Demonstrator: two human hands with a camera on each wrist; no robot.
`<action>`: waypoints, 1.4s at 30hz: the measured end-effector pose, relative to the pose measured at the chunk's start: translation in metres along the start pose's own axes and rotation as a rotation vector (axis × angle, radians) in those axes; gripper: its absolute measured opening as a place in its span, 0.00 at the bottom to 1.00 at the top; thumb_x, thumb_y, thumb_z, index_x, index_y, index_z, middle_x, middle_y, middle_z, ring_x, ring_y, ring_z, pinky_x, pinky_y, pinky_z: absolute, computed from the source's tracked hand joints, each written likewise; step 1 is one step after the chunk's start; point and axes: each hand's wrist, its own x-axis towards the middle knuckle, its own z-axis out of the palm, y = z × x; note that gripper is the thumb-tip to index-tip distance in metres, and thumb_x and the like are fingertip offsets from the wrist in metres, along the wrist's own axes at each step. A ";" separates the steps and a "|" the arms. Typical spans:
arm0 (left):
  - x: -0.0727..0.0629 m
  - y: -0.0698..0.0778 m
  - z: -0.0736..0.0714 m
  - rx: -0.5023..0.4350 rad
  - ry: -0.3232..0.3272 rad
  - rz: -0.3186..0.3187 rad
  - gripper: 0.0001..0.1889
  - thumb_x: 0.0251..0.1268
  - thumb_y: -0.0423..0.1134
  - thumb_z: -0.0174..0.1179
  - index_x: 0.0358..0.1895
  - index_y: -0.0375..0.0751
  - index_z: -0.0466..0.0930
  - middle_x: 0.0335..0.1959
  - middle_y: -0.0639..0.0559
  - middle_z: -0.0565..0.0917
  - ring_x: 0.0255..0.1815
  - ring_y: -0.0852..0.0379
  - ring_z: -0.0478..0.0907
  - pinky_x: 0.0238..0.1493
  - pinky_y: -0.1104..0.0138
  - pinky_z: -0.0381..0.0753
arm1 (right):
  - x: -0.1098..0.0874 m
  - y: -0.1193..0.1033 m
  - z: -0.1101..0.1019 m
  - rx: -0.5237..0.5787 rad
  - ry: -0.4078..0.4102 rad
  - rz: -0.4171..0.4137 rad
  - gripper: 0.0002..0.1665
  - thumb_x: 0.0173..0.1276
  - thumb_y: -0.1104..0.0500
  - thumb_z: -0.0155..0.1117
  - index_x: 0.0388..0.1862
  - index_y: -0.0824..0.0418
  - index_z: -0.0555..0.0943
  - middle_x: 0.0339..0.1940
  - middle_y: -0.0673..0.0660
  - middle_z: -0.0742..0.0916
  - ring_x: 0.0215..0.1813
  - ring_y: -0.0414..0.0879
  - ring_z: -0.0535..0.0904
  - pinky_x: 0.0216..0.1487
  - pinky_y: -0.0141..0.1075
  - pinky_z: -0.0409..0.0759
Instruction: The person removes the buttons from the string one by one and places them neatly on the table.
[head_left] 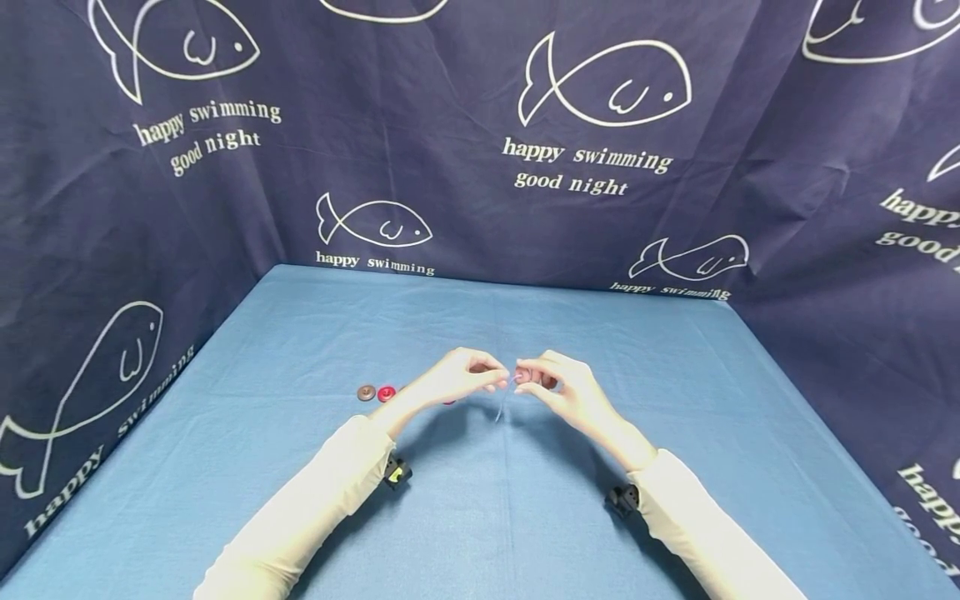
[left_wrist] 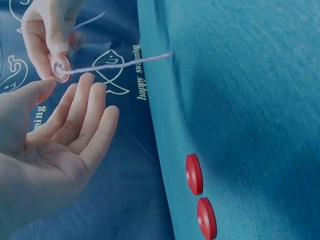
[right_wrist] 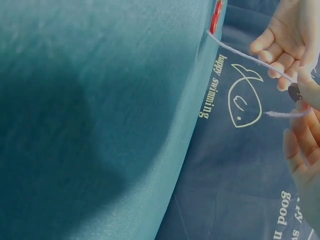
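Observation:
My right hand [head_left: 566, 385] pinches a round button [left_wrist: 61, 68] between thumb and fingers; it looks pinkish in the left wrist view and dark in the right wrist view. A pale lilac cord [left_wrist: 122, 65] passes through it, one length hanging toward the table, the other end [right_wrist: 282, 115] sticking out by the right fingers. Just beside the button is my left hand [left_wrist: 60, 135], palm turned up and fingers loosely extended. Its thumb tip lies close to the button's edge; whether they touch, I cannot tell. The cord runs past its fingertips.
On the blue tablecloth [head_left: 510, 517], left of the hands, lie a brown button [head_left: 366, 392] and a red button [head_left: 386, 393]. Another red button [head_left: 448, 402] is partly hidden under the left forearm. A dark fish-print curtain [head_left: 465, 150] encloses the table's back and sides.

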 end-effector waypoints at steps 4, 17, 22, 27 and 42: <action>0.000 0.002 0.001 -0.011 -0.007 0.019 0.13 0.67 0.39 0.56 0.46 0.34 0.82 0.37 0.43 0.87 0.39 0.44 0.84 0.41 0.70 0.80 | 0.000 -0.001 0.001 0.007 0.004 -0.010 0.23 0.41 0.66 0.77 0.40 0.65 0.85 0.21 0.48 0.78 0.23 0.39 0.72 0.28 0.25 0.70; 0.002 0.003 0.005 0.036 -0.013 0.043 0.13 0.63 0.42 0.60 0.45 0.37 0.83 0.37 0.46 0.87 0.38 0.45 0.83 0.37 0.72 0.78 | 0.000 0.002 0.003 0.051 0.033 -0.053 0.24 0.38 0.68 0.77 0.40 0.66 0.84 0.21 0.49 0.79 0.23 0.38 0.73 0.28 0.24 0.71; 0.004 0.004 0.007 0.040 -0.005 0.013 0.15 0.64 0.45 0.59 0.46 0.38 0.83 0.38 0.48 0.87 0.36 0.51 0.84 0.38 0.71 0.78 | 0.002 0.001 0.005 0.059 0.035 -0.058 0.24 0.38 0.69 0.77 0.39 0.67 0.84 0.21 0.49 0.79 0.23 0.37 0.75 0.29 0.24 0.73; 0.004 0.006 0.007 0.014 -0.005 0.004 0.15 0.64 0.45 0.59 0.47 0.38 0.82 0.40 0.47 0.86 0.35 0.53 0.84 0.39 0.71 0.78 | 0.003 -0.001 0.006 0.060 0.030 -0.059 0.23 0.39 0.68 0.77 0.39 0.67 0.84 0.21 0.50 0.79 0.23 0.38 0.75 0.29 0.24 0.74; 0.007 0.005 0.008 0.018 0.003 0.003 0.15 0.63 0.45 0.60 0.47 0.39 0.83 0.33 0.49 0.86 0.35 0.55 0.83 0.40 0.72 0.75 | 0.004 -0.003 0.007 0.057 0.013 -0.071 0.23 0.40 0.68 0.77 0.40 0.67 0.84 0.22 0.50 0.80 0.24 0.38 0.76 0.30 0.25 0.75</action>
